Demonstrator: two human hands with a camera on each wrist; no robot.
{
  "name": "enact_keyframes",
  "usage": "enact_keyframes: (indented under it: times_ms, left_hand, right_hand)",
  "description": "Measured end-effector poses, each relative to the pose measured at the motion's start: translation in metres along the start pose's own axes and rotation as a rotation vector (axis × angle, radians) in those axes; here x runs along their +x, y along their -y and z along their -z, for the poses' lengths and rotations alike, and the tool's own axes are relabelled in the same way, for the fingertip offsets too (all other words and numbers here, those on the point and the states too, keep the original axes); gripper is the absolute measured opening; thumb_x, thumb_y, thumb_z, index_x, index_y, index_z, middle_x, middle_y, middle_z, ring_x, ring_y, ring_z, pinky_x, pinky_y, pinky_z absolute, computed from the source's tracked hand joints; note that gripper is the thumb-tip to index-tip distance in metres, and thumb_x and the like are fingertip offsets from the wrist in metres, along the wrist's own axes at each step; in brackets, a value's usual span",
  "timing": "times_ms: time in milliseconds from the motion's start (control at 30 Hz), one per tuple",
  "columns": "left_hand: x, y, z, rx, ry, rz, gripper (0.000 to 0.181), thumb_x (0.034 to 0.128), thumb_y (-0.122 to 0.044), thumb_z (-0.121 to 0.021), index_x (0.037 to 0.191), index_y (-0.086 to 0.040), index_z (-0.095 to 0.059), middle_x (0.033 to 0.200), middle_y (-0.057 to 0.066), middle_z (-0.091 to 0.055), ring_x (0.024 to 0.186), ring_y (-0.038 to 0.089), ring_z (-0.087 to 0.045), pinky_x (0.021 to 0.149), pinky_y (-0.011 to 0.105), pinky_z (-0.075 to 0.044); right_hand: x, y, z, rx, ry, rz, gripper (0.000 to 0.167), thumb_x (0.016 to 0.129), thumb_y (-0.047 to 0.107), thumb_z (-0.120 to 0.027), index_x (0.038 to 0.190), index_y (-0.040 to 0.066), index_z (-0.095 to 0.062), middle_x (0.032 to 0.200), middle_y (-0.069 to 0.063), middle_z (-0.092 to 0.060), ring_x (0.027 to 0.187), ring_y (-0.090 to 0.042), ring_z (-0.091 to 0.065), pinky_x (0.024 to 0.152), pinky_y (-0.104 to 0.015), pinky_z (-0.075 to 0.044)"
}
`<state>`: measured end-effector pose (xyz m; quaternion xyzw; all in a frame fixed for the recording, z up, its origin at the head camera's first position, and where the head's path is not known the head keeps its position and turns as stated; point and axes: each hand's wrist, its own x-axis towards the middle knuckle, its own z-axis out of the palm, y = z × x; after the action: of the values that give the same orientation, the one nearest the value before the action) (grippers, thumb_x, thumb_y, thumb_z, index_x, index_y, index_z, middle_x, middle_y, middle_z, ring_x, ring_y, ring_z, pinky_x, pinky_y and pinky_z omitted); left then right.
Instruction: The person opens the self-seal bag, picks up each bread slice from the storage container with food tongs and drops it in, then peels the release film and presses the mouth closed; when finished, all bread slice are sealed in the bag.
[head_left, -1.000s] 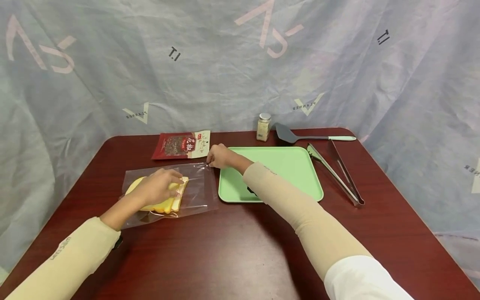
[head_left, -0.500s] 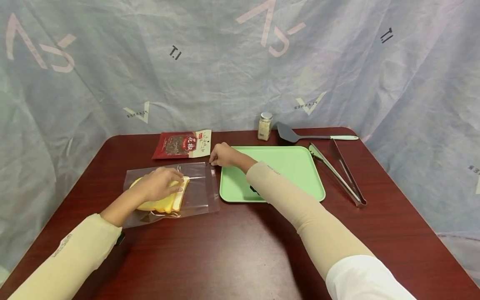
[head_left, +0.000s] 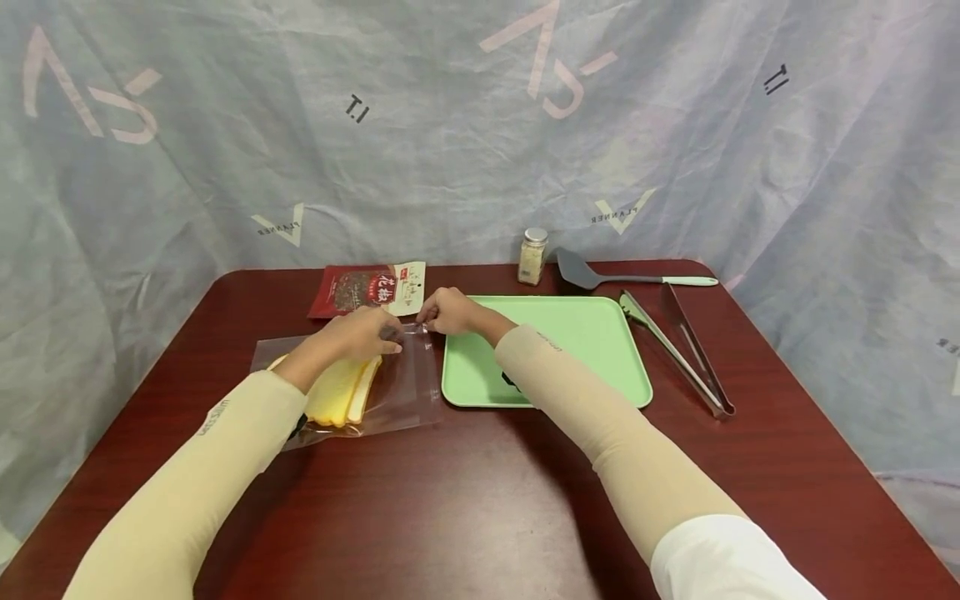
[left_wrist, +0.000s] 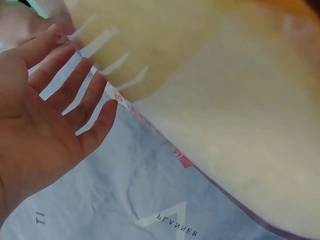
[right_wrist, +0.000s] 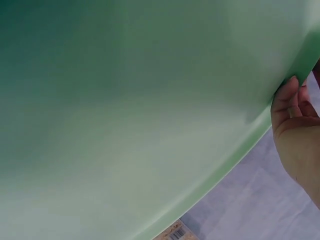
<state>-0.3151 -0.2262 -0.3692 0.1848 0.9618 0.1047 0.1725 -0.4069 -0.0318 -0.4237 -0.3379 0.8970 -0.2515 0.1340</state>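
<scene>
A clear zip bag [head_left: 405, 387] lies flat at the left of the table with yellow bread slices [head_left: 333, 396] inside. My right hand [head_left: 450, 312] pinches the far corner of the bag's opening, beside the green tray [head_left: 555, 350]. My left hand [head_left: 363, 333] hovers over the bag's far edge, just past the slices, its fingers apart and loosely bent. In the left wrist view, the left hand [left_wrist: 65, 100] holds nothing. The right wrist view shows the right hand [right_wrist: 297, 120] at the tray's rim; the bag corner is mostly hidden there.
Behind the bag lies a red spice packet [head_left: 367, 290]. A seasoning jar [head_left: 532, 257] and a grey spatula [head_left: 581, 271] are at the back edge. Metal tongs [head_left: 697, 358] lie right of the tray. A grey curtain [head_left: 450, 150] hangs behind the table.
My left hand has left the bread slices and moved right and away, closer to the right hand. The right hand stays at the bag's corner.
</scene>
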Motion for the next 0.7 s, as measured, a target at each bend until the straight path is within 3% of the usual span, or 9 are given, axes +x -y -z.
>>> enact_keyframes:
  times_ms: [200, 400, 567, 700]
  left_hand:
    - [0.007, 0.001, -0.005, -0.001, 0.067, -0.016, 0.04, 0.0971, -0.028, -0.066, 0.134, -0.014, -0.062, 0.137, 0.012, -0.058, 0.119, 0.033, -0.057, 0.093, 0.053, -0.048]
    - [0.009, 0.002, -0.008, -0.023, 0.036, -0.044, 0.039, 0.0965, -0.024, -0.067, 0.132, -0.009, -0.063, 0.136, 0.012, -0.059, 0.125, 0.034, -0.053, 0.099, 0.054, -0.045]
    - [0.013, 0.004, -0.012, -0.008, 0.022, -0.059, 0.038, 0.0975, -0.025, -0.066, 0.132, -0.008, -0.064, 0.14, 0.013, -0.053, 0.126, 0.033, -0.052, 0.099, 0.051, -0.045]
    - [0.014, 0.003, -0.013, 0.025, 0.026, -0.03, 0.044, 0.0944, -0.029, -0.069, 0.134, -0.012, -0.063, 0.145, 0.014, -0.048, 0.13, 0.035, -0.047, 0.097, 0.056, -0.044]
  right_hand:
    - [0.001, 0.001, -0.001, 0.041, -0.007, -0.019, 0.016, 0.091, 0.018, -0.075, 0.105, 0.012, -0.076, 0.094, 0.003, -0.072, 0.086, -0.01, -0.066, 0.072, -0.024, -0.053]
    - [0.002, 0.001, -0.001, 0.038, 0.003, -0.01, 0.012, 0.091, 0.01, -0.073, 0.102, 0.013, -0.074, 0.088, 0.005, -0.071, 0.083, -0.009, -0.065, 0.071, -0.024, -0.052]
    - [0.001, 0.0, -0.002, 0.016, 0.001, 0.021, 0.008, 0.092, 0.008, -0.069, 0.088, 0.015, -0.071, 0.082, 0.005, -0.07, 0.072, -0.011, -0.06, 0.068, -0.025, -0.047]
    - [0.001, -0.001, -0.001, 0.02, 0.002, 0.024, 0.013, 0.094, 0.007, -0.067, 0.086, 0.015, -0.074, 0.083, 0.004, -0.071, 0.073, -0.013, -0.061, 0.069, -0.026, -0.047]
